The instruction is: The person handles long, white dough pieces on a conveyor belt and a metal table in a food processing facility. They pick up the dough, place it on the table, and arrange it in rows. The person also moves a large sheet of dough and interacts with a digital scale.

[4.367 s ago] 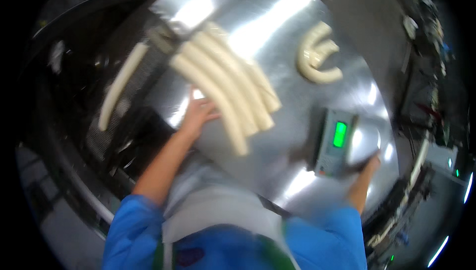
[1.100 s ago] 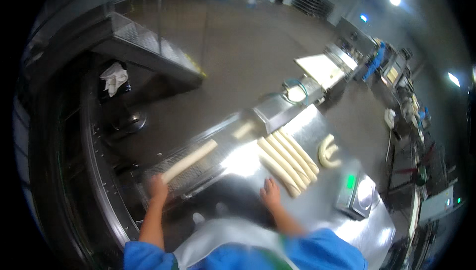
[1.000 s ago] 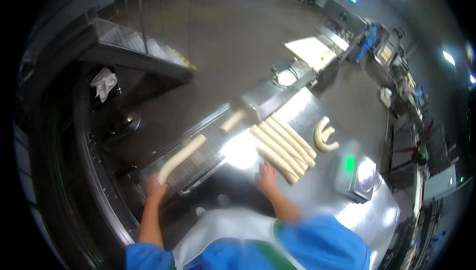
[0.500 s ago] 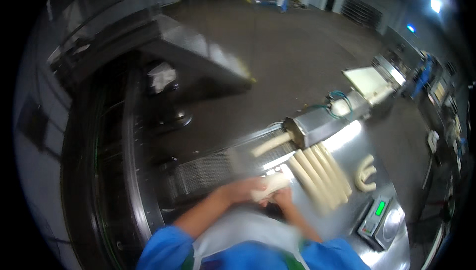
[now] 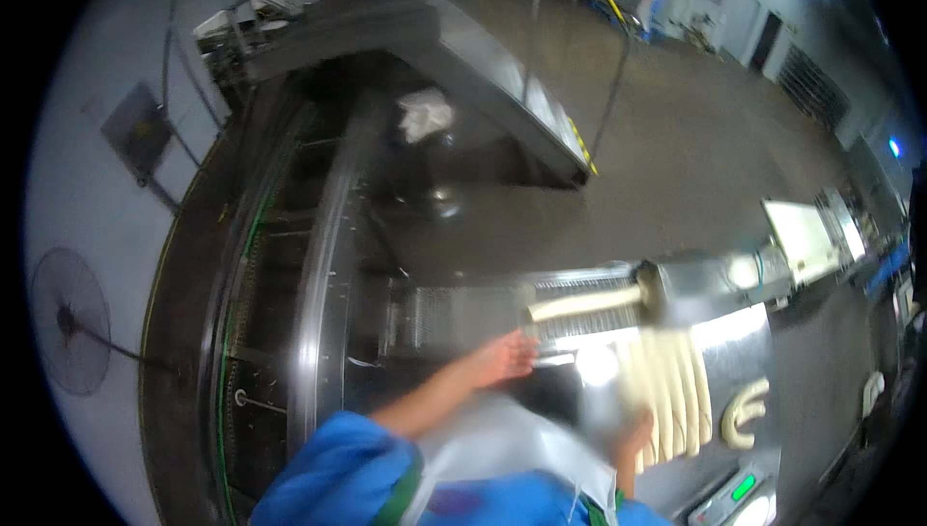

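Observation:
My left hand is held out by the near side of the mesh conveyor belt, fingers stretched, nothing in it. On the metal table, several pale dough rolls lie side by side. My right hand is at the left edge of this row, near its lower end. Motion smears its fingers, so whether it grips a roll is unclear. Another pale dough log reaches out of the metal machine's outlet onto the belt.
Curved dough pieces lie right of the row, with a scale with a green display nearer me. A long channel with metal rails runs at the left. Beyond stands a sloping metal structure. A person in blue is far off.
Both hands were together on a pale dough piece. My left hand is now apart and empty; my right has moved to the row of rolls. The view has turned left.

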{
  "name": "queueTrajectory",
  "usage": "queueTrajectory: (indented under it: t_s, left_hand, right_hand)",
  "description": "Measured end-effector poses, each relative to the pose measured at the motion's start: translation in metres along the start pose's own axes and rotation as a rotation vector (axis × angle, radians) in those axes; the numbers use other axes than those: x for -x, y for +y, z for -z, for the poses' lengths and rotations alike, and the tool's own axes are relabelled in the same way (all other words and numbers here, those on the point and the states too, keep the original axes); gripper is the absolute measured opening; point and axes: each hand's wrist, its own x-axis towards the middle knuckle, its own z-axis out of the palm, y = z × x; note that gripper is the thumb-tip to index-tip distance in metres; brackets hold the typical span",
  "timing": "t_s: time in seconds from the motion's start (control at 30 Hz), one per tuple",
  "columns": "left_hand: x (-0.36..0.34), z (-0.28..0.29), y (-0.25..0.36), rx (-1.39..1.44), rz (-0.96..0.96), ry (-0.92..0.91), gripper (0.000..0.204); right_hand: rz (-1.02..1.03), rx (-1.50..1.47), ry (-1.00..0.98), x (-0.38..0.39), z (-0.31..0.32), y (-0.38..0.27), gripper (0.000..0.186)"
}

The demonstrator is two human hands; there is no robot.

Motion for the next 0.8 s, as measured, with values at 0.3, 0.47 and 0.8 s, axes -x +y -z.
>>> queueTrajectory:
  t_s: [0.3, 0.47, 0.8]
  left_hand:
    - [0.021, -0.001, -0.001, -0.036, 0.009, 0.245, 0.038]
    - [0.029, 0.008, 0.007, -0.029, -0.016, 0.303, 0.036]
    - [0.028, 0.044, 0.018, -0.618, -0.042, 0.561, 0.028]
  right_hand:
    - [-0.04, 0.254, -0.3, -0.081, -0.021, -0.081, 0.07]
    - [-0.109, 0.293, -0.182, -0.094, -0.03, -0.065, 0.061]
    - [-0.042, 0.335, -0.204, -0.104, 0.0, -0.057, 0.056]
